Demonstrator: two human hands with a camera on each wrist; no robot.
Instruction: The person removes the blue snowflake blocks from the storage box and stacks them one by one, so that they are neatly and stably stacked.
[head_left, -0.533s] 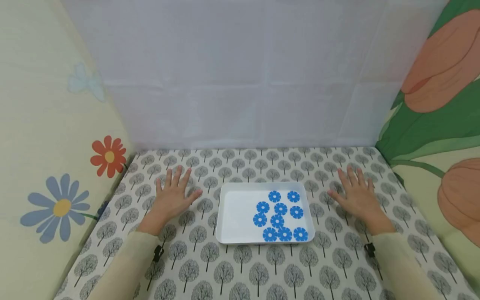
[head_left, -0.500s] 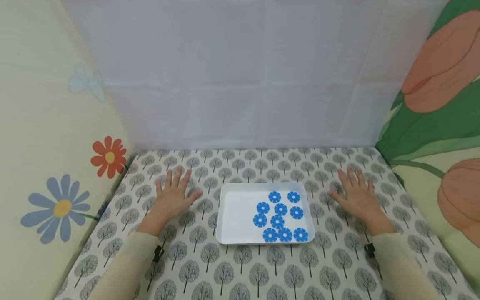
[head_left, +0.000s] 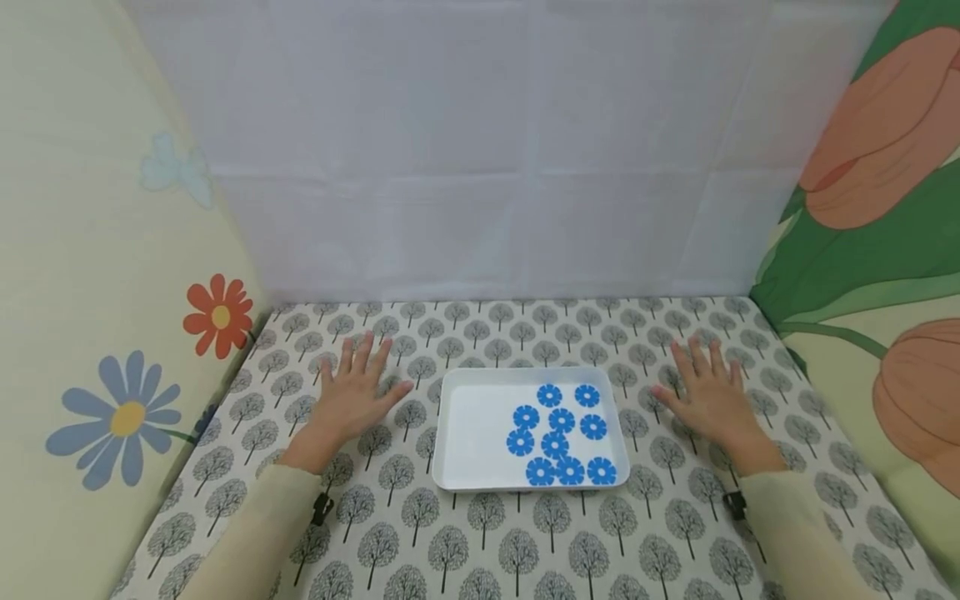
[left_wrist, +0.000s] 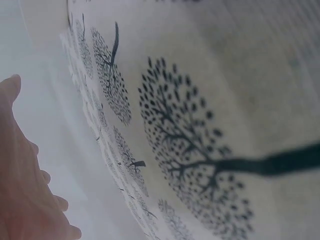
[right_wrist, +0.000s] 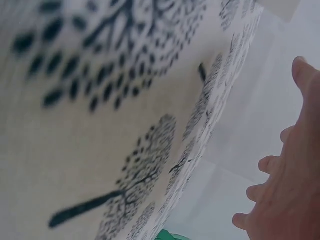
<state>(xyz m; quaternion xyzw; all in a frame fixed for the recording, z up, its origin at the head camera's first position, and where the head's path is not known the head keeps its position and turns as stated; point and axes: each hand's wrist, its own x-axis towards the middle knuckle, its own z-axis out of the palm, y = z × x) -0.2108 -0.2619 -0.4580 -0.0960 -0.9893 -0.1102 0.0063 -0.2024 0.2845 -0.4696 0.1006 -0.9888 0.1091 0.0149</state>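
A white rectangular tray lies on the cloth between my two hands. Several blue flower-shaped notched discs are spread over its right half, some overlapping or side by side. Left of the tray, my left hand is palm down with fingers spread, holding nothing. My right hand mirrors it on the tray's other side, also spread and bare of any object. In the left wrist view the hand's edge shows at far left; in the right wrist view the fingers show at far right.
A cloth printed with grey trees covers the table. A white sheet hangs behind it. Flower-printed fabric stands on the left, and tulip-printed fabric on the right.
Both hands have shifted slightly inward, toward the tray. The tray and blue discs keep their places.
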